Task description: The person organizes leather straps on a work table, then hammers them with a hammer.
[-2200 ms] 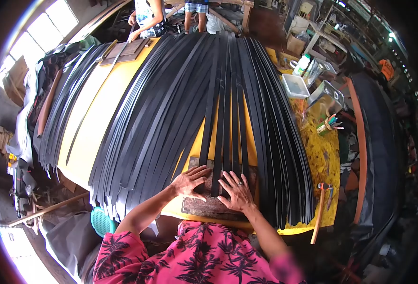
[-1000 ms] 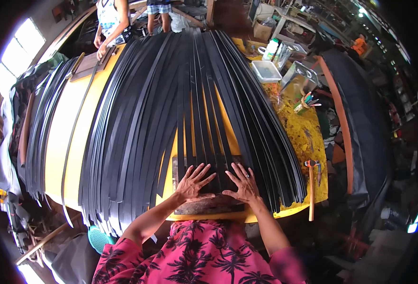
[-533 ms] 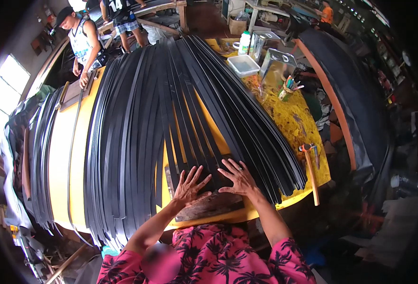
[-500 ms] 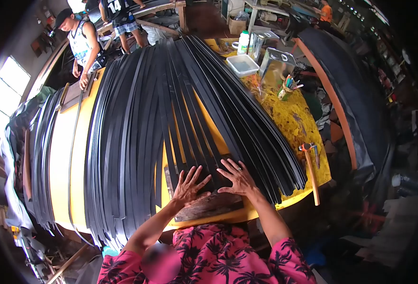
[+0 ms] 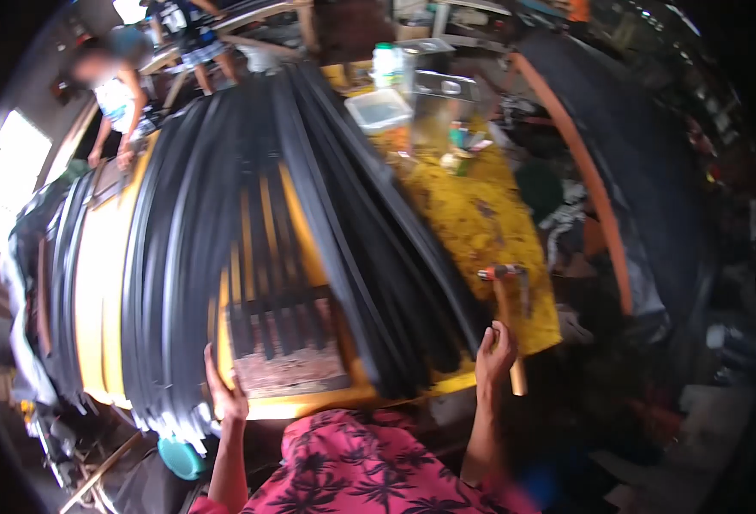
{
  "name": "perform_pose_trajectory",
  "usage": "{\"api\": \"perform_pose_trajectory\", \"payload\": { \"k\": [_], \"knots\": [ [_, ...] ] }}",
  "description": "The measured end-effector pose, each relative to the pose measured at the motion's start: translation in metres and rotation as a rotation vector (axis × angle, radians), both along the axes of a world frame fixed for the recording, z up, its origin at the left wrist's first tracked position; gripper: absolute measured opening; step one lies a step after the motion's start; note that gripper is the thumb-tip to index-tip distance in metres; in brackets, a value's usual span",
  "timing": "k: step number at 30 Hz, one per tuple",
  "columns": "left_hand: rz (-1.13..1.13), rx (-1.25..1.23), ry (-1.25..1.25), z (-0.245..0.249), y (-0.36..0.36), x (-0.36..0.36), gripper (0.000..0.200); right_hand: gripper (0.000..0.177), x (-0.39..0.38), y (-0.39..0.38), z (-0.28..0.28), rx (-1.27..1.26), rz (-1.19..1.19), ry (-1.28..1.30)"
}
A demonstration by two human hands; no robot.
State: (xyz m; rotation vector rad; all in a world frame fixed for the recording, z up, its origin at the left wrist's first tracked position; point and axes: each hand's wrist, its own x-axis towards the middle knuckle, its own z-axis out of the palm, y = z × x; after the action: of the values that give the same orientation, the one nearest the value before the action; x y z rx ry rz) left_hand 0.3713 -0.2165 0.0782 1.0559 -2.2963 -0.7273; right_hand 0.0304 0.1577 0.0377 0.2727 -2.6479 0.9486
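Several long black strips, seemingly leather or rubber, spread over the yellow table. My left hand [image 5: 226,396] is open, fingers stretched up, beside the left bundle of strips [image 5: 181,274]. My right hand [image 5: 495,353] is raised at the lower end of the right bundle [image 5: 378,283], its fingers upward and a little apart. It overlaps the wooden handle of a hammer [image 5: 503,300]; no grip on it shows. Between my hands, a few separate strips [image 5: 275,321] end on a worn wooden board [image 5: 296,370]. The view is smeared by motion.
On the yellow table [image 5: 481,214] stand a clear plastic tub [image 5: 378,111], a white bottle with a green cap [image 5: 385,64] and a clear container [image 5: 442,107]. A co-worker [image 5: 116,98] stands at the far left edge. A dark sheet-covered piece with an orange edge [image 5: 579,158] is at right.
My hands have left the middle strips on the board and moved apart, left hand to the left bundle, right hand to the right bundle's edge. The view has shifted.
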Motion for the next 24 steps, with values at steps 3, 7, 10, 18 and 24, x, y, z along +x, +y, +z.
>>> {"api": "perform_pose_trajectory", "payload": {
  "k": [3, 7, 10, 18, 24],
  "knots": [
    [-0.019, -0.029, 0.095, -0.014, 0.046, -0.021, 0.056, 0.02, -0.037, 0.038, -0.022, 0.138, -0.013, -0.125],
    [-0.193, 0.211, 0.237, -0.02, 0.099, -0.087, 0.042, 0.032, -0.06, 0.016, -0.024, 0.281, 0.138, -0.175],
    [-0.375, 0.364, 0.206, -0.002, 0.127, -0.143, 0.038, 0.035, -0.072, 0.0, -0.027, 0.24, 0.185, -0.195],
    [-0.705, 0.449, 0.223, 0.022, 0.199, -0.257, 0.027, 0.036, -0.077, 0.009, -0.04, -0.001, 0.295, 0.062],
    [-0.868, 0.734, 0.154, 0.04, 0.208, -0.285, 0.06, 0.029, -0.053, -0.001, 0.089, -0.646, 0.687, -0.574]
  ]
}}
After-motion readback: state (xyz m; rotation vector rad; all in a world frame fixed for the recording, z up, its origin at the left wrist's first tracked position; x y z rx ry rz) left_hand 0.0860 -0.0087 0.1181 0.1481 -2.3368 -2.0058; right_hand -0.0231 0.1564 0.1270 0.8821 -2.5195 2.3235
